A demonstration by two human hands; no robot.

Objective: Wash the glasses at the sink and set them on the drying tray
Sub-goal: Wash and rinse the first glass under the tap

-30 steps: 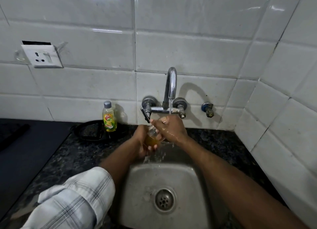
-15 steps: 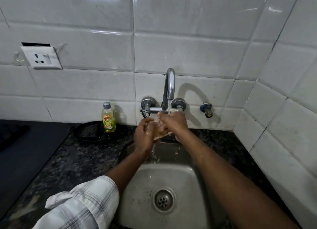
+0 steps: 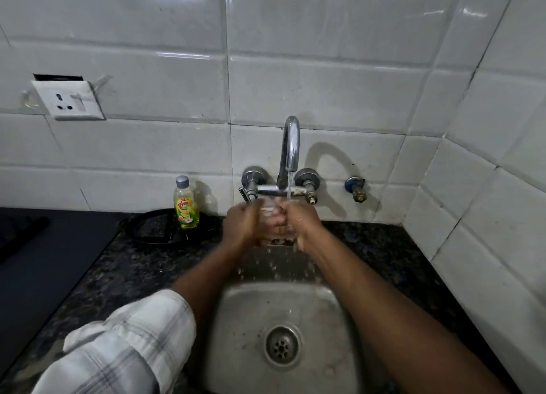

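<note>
A clear glass [image 3: 269,213] is held upright between my two hands under the running tap [image 3: 291,145], over the back of the steel sink [image 3: 236,334]. My left hand [image 3: 243,223] wraps its left side. My right hand [image 3: 301,221] wraps its right side, with fingers across the front. Water falls from the spout onto my right hand and the glass rim, and drops splash below. Most of the glass is hidden by fingers. No drying tray is in view.
A yellow dish-soap bottle [image 3: 185,206] stands on a black round stand [image 3: 153,226] left of the tap. A dark flat surface [image 3: 44,260] covers the left counter. A wall socket [image 3: 69,99] sits upper left, a spare valve [image 3: 357,188] right of the tap. Tiled walls close the back and right.
My hands have lifted the glass closer to the spout and turned it from tilted toward upright. My left hand has shifted from under the glass to its side.
</note>
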